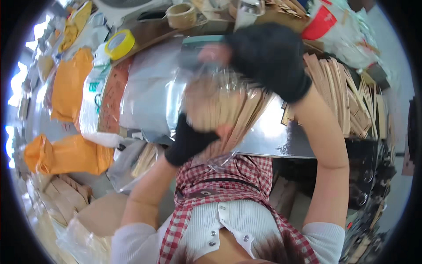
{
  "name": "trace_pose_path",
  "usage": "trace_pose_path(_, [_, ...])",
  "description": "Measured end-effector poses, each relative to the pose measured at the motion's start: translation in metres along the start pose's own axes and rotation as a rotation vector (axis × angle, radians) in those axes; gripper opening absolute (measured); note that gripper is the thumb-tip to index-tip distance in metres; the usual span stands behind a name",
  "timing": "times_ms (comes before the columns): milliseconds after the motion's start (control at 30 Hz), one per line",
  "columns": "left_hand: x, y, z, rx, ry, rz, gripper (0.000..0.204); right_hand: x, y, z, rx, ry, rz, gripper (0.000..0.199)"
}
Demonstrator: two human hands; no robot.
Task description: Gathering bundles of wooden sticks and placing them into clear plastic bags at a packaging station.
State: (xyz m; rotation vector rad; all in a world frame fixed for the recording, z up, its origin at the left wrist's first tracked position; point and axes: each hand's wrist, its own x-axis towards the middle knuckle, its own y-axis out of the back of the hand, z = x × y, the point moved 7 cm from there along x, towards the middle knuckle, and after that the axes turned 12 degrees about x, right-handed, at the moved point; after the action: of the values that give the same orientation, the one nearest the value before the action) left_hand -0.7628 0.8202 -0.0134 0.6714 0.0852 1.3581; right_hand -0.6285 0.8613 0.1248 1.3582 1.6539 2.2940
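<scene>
Apron cloth (pixel 250 169) in red and white checks is lying nearest, over my white ribbed top (pixel 246 213). Just beyond it, my left hand (pixel 189 141), in a black fingerless glove, is resting against the near left side of a bundle of thin tan strips (pixel 246 112) inside loose clear film (pixel 221 163). My left thumb is lying across the strips; blur is hiding the other fingers, so I cannot tell whether they are pinching.

The bundle is sitting over the shiny metal worktop (pixel 279 143), between my hands. My right hand (pixel 270 57), gloved alike, is hanging past its far end, fingertips pointing left. They are blurring too much for me to tell whether they are gripping or touching the film.

I judge that I am working on the film around the strips, steadying with the left; the next move seems to be calling for a firm left hold and careful right fingers.

Clear plastic sheets (pixel 149 97) are lying left of the bundle, more tan strips (pixel 336 92) are piling up right. Farther off, a yellow tape roll (pixel 125 48) and a beige tape roll (pixel 181 16) are standing.
</scene>
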Motion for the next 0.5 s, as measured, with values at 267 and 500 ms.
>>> trace_pose_path(267, [0.062,-0.102,-0.099,-0.834,0.507,-0.399,0.046,-0.135,-0.13,0.239,0.318,-0.879,0.455,0.044])
trace_pose_path(500, [0.102,-0.097,-0.155,-0.78,0.625,-0.34,0.047,-0.042,-0.076,0.159,0.018,-0.564,0.232,0.023])
